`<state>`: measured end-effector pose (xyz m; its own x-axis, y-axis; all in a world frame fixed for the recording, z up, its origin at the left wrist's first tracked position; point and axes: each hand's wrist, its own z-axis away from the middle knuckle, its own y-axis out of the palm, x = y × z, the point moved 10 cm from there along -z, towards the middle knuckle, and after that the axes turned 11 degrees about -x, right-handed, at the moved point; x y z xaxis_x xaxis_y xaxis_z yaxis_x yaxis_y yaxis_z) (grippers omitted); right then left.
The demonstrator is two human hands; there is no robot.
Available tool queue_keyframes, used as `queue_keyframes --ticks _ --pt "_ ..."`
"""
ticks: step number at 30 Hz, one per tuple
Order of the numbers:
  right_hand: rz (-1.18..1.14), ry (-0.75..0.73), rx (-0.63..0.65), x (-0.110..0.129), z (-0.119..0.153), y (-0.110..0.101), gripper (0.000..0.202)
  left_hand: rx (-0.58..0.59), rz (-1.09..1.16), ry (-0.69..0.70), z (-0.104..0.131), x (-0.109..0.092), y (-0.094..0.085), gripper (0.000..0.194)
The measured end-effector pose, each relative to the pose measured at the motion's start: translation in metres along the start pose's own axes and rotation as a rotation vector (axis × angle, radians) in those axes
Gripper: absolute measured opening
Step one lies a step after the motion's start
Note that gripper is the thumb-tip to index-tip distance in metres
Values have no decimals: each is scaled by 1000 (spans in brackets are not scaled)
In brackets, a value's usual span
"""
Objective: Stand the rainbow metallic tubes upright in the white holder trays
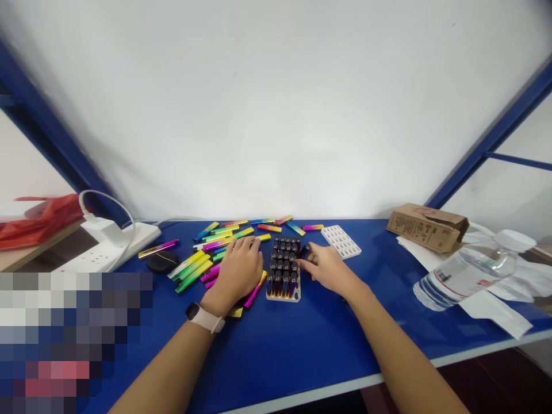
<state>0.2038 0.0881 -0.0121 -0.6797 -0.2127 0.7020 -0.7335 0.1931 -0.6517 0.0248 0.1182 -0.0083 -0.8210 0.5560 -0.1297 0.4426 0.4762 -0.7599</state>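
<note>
Rack point(293, 299) approx. filled w/ upright black-topped tubes point(286, 278), lower-R slot open — R hand point(326, 268) pinches 1 dark tube point(304, 250) between fingers at rack's R edge; L hand point(241, 270) lies over loose coloured pieces point(190, 270) — its grip indiscernible — w/ these and 1 unfilled tray point(341, 242) apparently outstanding.

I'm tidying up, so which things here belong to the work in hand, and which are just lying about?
Likely in the work: black-topped tubes, the rack holding them, bare white tray, shiny colourful sticks.
Probably just lying about: water bottle, cardboard box, power strip.
</note>
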Motion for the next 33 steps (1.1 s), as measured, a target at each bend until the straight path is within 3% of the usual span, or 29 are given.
queue_keyframes --ticks 14,18,21,24,27,30,33 --pt "34 -51 79 -1 3 5 25 21 26 -53 0 2 -3 25" --pt "103 -89 85 3 4 0 16 -172 165 -138 -8 5 -29 19" --pt "162 -123 70 7 4 -6 14 -387 454 -306 -10 17 -51 20" --pt "136 -142 -14 11 2 -16 23 -474 920 -421 -10 20 -53 25" --pt "23 -163 -230 20 1 -35 19 -448 1209 -438 -12 11 -49 23" --pt "-74 -257 -418 37 7 -50 18 -380 1231 -413 -13 0 -47 20" --pt "-120 -359 -452 55 12 -51 19 -267 1184 -366 -12 -14 -44 20"
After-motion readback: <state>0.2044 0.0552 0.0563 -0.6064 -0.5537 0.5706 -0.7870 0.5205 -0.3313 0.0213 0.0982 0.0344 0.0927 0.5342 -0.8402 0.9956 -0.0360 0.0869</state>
